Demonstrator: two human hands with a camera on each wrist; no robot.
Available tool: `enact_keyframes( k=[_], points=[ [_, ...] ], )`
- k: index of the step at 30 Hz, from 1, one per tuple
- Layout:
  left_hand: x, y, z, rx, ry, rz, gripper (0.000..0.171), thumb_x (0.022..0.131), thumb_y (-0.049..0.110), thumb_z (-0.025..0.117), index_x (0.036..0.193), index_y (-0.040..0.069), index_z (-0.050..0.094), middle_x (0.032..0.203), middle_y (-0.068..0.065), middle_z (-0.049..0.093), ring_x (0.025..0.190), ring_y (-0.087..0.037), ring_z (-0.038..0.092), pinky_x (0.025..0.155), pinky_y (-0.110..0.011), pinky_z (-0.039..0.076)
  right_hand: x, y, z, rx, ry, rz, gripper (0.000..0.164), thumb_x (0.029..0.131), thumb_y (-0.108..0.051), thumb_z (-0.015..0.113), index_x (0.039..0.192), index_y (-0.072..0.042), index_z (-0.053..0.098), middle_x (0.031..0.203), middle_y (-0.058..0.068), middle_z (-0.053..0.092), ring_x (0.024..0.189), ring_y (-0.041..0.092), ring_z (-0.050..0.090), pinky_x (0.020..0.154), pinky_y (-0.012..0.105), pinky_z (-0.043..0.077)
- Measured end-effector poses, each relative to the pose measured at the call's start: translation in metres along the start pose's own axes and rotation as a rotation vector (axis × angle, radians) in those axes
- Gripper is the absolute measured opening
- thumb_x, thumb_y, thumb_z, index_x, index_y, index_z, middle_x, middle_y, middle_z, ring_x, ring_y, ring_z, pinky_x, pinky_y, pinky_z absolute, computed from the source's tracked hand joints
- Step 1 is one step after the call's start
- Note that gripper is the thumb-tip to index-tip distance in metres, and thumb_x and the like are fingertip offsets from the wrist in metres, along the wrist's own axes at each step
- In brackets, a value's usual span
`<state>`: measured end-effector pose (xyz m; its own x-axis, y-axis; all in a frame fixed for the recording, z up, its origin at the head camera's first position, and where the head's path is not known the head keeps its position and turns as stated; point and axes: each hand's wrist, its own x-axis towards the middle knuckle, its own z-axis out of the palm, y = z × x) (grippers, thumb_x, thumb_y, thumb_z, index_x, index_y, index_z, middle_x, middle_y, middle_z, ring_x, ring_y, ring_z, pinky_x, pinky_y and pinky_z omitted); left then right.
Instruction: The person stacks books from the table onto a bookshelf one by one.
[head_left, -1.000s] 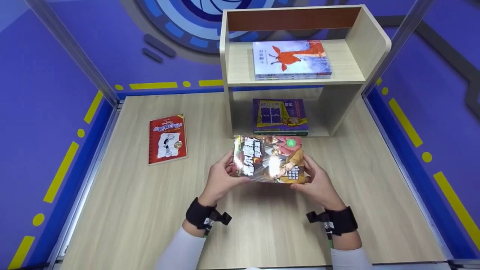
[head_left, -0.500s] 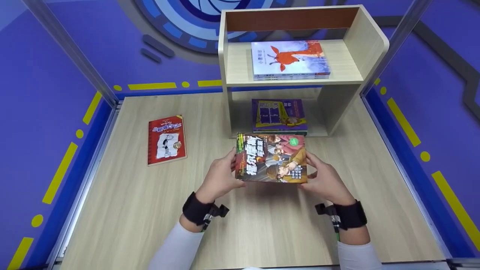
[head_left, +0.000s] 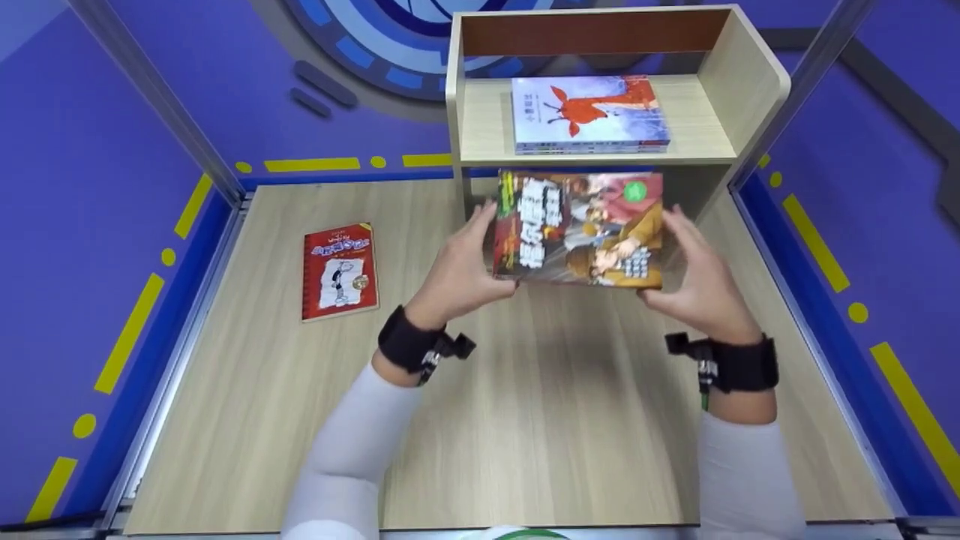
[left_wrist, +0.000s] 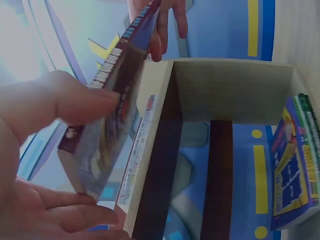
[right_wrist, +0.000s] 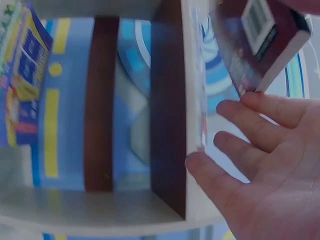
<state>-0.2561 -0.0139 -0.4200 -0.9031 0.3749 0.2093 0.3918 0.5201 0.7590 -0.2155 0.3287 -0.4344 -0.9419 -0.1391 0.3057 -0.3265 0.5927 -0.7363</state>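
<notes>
Between my two hands a thick book [head_left: 581, 229] with an illustrated brown and red cover hangs raised before the bookshelf [head_left: 739, 105], cover facing up. My left hand [head_left: 466, 262] grips its left edge; in the left wrist view the thumb presses the dark spine side [left_wrist: 122, 70] and the other fingers spread beneath. The right hand [head_left: 701, 277] holds the opposite edge, and the right wrist view shows its fingers touching the book's underside [right_wrist: 240, 45] near a barcode. In the head view this book hides the lower shelf's contents.
A pile of books with a red giraffe cover [head_left: 592, 112] lies on the upper shelf. Purple and green books [left_wrist: 292, 170] lie on the lower shelf. On the table's left lies a red book [head_left: 340, 271]. Blue walls enclose the table [head_left: 525, 420].
Both hands have lifted the book upward and forward, slightly right, from in front of the lower shelf to just below the upper shelf's edge. The red book and shelved piles stay put.
</notes>
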Motion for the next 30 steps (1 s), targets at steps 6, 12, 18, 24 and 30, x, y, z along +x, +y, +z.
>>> enact_keyframes(
  k=[6, 12, 18, 24, 30],
  points=[
    [0.043, 0.005, -0.011, 0.006, 0.021, 0.1, 0.109, 0.078, 0.014, 0.088, 0.168, 0.003, 0.026, 0.179, -0.015, 0.015, 0.167, -0.027, 0.013, 0.134, -0.043, 0.021, 0.038, 0.002, -0.022, 0.019, 0.065, -0.097, 0.104, 0.073, 0.003, 0.085, 0.164, -0.018, 0.04, 0.173, 0.009, 0.033, 0.167, 0.027, 0.014, 0.133, 0.061, 0.009],
    [0.077, 0.017, -0.018, 0.132, 0.023, 0.068, 0.112, 0.08, 0.021, 0.084, 0.169, 0.002, 0.019, 0.179, -0.015, 0.011, 0.168, -0.026, 0.0, 0.135, -0.038, 0.007, 0.081, 0.022, -0.036, -0.129, 0.057, -0.162, 0.104, 0.078, -0.013, 0.081, 0.168, -0.021, 0.031, 0.176, 0.007, 0.028, 0.167, 0.022, 0.008, 0.135, 0.055, 0.008],
    [0.101, 0.014, -0.02, 0.162, -0.001, 0.027, 0.109, 0.085, 0.026, 0.079, 0.171, 0.007, 0.016, 0.18, -0.012, 0.01, 0.168, -0.025, 0.001, 0.136, -0.039, 0.007, 0.106, 0.041, -0.036, -0.191, -0.006, -0.132, 0.097, 0.083, -0.026, 0.077, 0.168, -0.018, 0.033, 0.175, 0.012, 0.031, 0.168, 0.03, 0.006, 0.135, 0.054, -0.007],
    [0.116, 0.011, -0.017, 0.246, -0.092, -0.093, 0.109, 0.09, 0.044, 0.078, 0.171, 0.006, 0.014, 0.179, -0.015, 0.014, 0.168, -0.03, 0.009, 0.136, -0.044, 0.016, 0.122, 0.044, -0.04, -0.193, -0.041, -0.056, 0.094, 0.085, -0.029, 0.078, 0.167, -0.018, 0.034, 0.17, 0.015, 0.039, 0.16, 0.038, 0.031, 0.134, 0.063, 0.011],
    [0.123, 0.024, -0.022, 0.325, -0.147, -0.107, 0.115, 0.091, 0.057, 0.078, 0.171, 0.007, 0.013, 0.179, -0.014, 0.016, 0.167, -0.028, 0.014, 0.136, -0.04, 0.017, 0.13, 0.04, -0.055, -0.102, -0.006, -0.034, 0.094, 0.081, -0.025, 0.086, 0.163, -0.013, 0.042, 0.175, 0.011, 0.03, 0.16, 0.037, 0.032, 0.133, 0.056, 0.023]
  ],
)
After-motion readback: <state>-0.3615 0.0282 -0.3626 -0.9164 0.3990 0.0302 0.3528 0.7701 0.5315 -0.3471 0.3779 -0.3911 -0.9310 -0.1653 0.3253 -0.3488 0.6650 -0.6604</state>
